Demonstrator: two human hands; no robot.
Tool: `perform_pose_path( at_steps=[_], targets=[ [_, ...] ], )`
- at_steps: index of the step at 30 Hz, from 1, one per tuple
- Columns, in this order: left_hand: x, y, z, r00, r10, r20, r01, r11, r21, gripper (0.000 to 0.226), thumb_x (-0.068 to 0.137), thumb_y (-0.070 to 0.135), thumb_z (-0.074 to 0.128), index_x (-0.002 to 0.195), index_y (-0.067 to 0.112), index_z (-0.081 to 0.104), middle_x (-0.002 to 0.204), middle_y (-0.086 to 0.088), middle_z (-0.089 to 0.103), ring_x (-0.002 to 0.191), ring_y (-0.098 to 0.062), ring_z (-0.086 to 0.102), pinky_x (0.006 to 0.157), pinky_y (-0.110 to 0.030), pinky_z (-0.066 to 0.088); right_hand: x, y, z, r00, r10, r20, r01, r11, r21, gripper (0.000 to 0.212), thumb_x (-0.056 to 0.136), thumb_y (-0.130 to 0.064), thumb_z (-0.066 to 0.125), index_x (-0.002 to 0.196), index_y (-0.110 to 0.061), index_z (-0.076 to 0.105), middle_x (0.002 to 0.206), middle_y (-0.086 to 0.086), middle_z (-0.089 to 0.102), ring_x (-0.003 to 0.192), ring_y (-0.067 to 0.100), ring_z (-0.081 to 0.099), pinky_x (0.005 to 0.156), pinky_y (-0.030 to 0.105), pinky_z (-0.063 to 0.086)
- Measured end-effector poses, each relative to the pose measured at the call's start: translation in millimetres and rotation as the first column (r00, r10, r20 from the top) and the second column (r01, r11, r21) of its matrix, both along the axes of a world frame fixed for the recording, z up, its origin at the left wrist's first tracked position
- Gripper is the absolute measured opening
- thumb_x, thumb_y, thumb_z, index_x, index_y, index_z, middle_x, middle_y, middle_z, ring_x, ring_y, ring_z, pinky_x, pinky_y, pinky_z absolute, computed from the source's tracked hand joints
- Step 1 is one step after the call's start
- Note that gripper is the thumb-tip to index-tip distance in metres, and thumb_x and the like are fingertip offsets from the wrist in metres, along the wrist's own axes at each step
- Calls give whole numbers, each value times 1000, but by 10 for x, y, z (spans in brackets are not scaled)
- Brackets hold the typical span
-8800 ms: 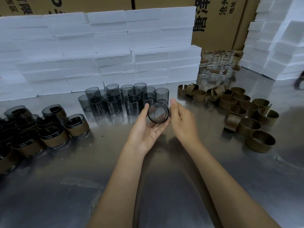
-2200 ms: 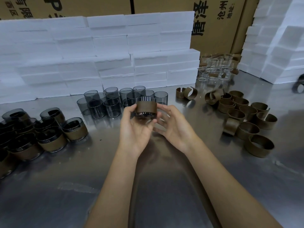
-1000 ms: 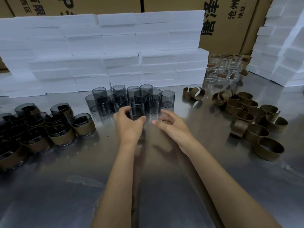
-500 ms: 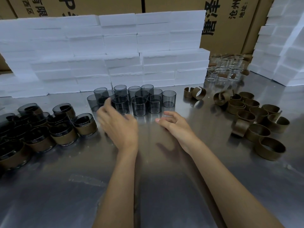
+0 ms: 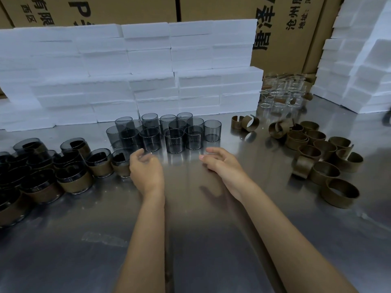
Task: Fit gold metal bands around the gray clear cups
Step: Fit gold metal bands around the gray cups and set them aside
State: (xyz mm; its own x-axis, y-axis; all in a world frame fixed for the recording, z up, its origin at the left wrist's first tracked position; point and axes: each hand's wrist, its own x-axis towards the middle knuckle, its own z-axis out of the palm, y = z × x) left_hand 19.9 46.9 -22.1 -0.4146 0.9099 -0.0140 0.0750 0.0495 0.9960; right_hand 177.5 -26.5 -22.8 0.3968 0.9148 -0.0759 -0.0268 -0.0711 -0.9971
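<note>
Both hands are hanging loosely curled, holding nothing. The right hand (image 5: 226,166) is lying nearer the gold bands (image 5: 323,153); the left hand (image 5: 146,170) is sitting just below the upright gray cups (image 5: 169,132).

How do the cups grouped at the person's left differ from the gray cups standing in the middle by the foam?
The left cups each wear a gold band around the lower wall; the middle cups are bare. The left cups look darker and opaque below, while the middle cups show the steel table through them. The left group crowds toward the edge of the view; the middle group stands in rough rows. All are upright and smoky gray.

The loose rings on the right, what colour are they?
The rings are dull brownish gold, seen in the head view.
</note>
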Motion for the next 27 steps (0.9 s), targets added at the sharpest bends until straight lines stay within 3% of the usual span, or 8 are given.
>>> perform_pose_path(
  at_steps=[4,7,10,13,17,22,24,27],
  targets=[
    [-121,66,4,995,90,52,-91,996,12,39,95,6,49,130,15,61,108,5,61,116,-27,61,100,-34,47,8,1,9,999,-13,-30,13,1000,-12,42,93,-21,73,132,-11,59,111,-1,68,113,16,64,100,29,50],
    [-172,101,-18,991,104,88,-106,994,20,47,96,8,49,143,15,52,135,-3,61,125,-29,58,108,-44,46,21,2,9,998,-24,-61,23,999,-26,38,94,-22,73,128,-13,61,108,-3,68,111,17,64,99,28,51],
    [-208,136,-27,986,117,120,-119,993,8,63,97,9,47,158,18,33,159,-4,42,140,-28,46,116,-42,39,44,15,9,994,-40,-101,38,999,-29,36,93,-22,73,126,-13,62,107,-2,67,105,16,65,103,31,51],
    [-274,168,-20,982,118,145,-120,993,3,77,96,8,46,164,25,14,166,-2,29,146,-28,38,119,-41,34,64,16,13,986,-52,-159,49,999,-23,33,94,-20,73,124,-11,63,107,3,66,98,15,64,103,32,53],
    [-288,213,-39,984,97,146,-98,995,-5,75,97,8,46,163,26,17,167,-1,27,148,-27,35,120,-40,32,89,-26,53,962,-42,-269,48,999,15,20,97,-13,67,115,-7,62,108,12,66,94,15,63,84,22,56],
    [-22,108,-58,996,2,-93,9,993,121,53,95,3,54,147,9,45,148,-12,50,135,-29,49,115,-40,36,152,-57,109,928,-143,-344,160,987,21,11,100,-6,60,110,-2,62,121,24,67,108,28,67,89,28,57],
    [230,-42,-88,972,-126,-198,163,969,183,46,93,-1,54,138,9,51,135,-13,56,122,-30,54,107,-43,42,202,-44,120,907,-211,-364,229,973,8,15,102,-4,56,115,2,60,123,29,66,116,35,66,95,32,56],
    [605,-215,-156,869,-323,-375,443,847,296,46,90,-6,53,133,11,55,117,-8,59,108,-26,57,99,-45,48,266,-30,124,872,-245,-424,272,962,3,26,103,-5,52,126,8,55,122,29,65,111,35,66,95,34,54]
  ],
)
